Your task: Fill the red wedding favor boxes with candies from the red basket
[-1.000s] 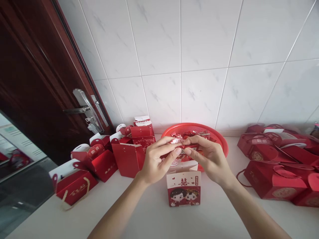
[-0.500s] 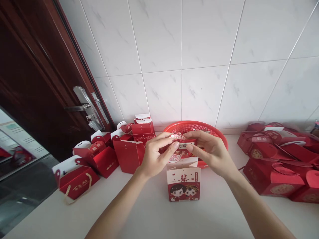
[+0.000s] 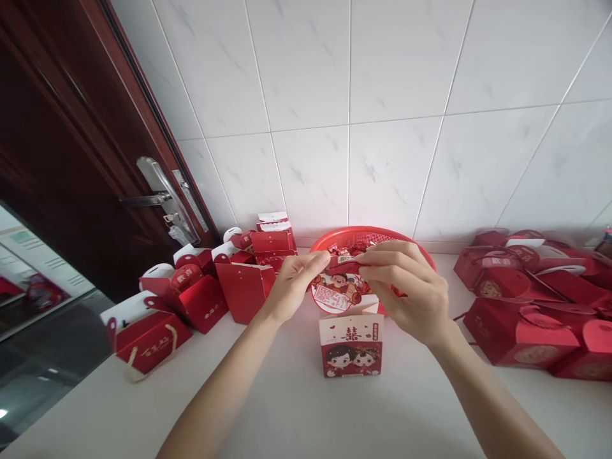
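My left hand (image 3: pixel 292 285) pinches the left side of a red printed packet (image 3: pixel 340 285) with cartoon figures and a white rounded label. At the packet's top right, the fingers of my right hand (image 3: pixel 407 285) are closed on it too. Just below and in front of the packet stands an upright cream and red box (image 3: pixel 351 349) with two cartoon faces, its top flaps raised. Behind my hands is a red plastic basket (image 3: pixel 375 232) holding red-wrapped pieces. Part of the basket is hidden by my hands and the packet.
Several red gift boxes (image 3: pixel 201 299) stand open at the left on the white table (image 3: pixel 287 408). More red boxes (image 3: pixel 526 331) are grouped at the right. A tiled wall (image 3: pixel 306 172) rises behind, with a dark door (image 3: pixel 86 127) at the left.
The packet has turned so that its cartoon print and label show more. My right hand has rotated, its back and fingers now covering more of the basket. The view has shifted slightly.
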The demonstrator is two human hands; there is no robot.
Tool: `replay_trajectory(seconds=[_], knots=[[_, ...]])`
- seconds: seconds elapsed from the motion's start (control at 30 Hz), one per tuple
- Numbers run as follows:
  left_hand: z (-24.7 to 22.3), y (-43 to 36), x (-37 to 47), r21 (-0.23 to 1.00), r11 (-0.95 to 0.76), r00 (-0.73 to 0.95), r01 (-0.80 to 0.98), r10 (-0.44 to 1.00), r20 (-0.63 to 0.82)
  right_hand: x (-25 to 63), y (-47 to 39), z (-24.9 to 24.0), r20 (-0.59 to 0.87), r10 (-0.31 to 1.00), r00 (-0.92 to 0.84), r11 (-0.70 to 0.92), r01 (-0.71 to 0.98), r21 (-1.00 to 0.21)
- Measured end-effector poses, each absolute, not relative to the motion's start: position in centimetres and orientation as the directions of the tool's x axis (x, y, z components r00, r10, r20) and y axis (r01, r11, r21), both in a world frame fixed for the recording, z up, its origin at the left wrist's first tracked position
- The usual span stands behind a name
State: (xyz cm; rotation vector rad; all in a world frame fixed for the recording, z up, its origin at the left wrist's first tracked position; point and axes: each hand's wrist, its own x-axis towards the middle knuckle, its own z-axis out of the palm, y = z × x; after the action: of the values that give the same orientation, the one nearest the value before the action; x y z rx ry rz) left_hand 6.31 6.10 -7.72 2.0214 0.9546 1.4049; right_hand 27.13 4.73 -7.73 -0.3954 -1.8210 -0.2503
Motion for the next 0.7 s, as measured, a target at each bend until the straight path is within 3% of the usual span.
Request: replay_trajectory(seconds=[0.13, 0.3, 0.53, 0.63, 0.7], knots=[[-7.3, 5.7, 6.4, 0.792, -0.581, 0.271, 0.188, 0.806, 0.527, 26.8, 5.0, -8.0, 0.953, 0.105, -0.283, 0.896, 0.443, 0.033], [-6.7, 5.2, 6.6, 0.773, -0.606, 0.259, 0.190, 0.790, 0.556, 26.6, 5.0, -8.2, 0.953, 0.152, -0.263, 0.876, 0.483, -0.006], [-6.8, 5.3, 6.6, 0.723, -0.650, 0.261, 0.235, 0.759, 0.597, 26.6, 5.3, -8.4, 0.947, 0.126, -0.294, 0.857, 0.514, 0.046], [-6.8, 5.4, 6.2, 0.717, -0.648, 0.271, 0.257, 0.760, 0.590, 26.6, 5.2, -8.5, 0.946, 0.158, -0.284, 0.880, 0.474, -0.005], [-6.6, 5.5, 5.5, 0.730, -0.629, 0.248, 0.267, 0.777, 0.579, 26.8, 5.1, -8.4, 0.939, 0.240, -0.245, 0.900, 0.420, -0.120]])
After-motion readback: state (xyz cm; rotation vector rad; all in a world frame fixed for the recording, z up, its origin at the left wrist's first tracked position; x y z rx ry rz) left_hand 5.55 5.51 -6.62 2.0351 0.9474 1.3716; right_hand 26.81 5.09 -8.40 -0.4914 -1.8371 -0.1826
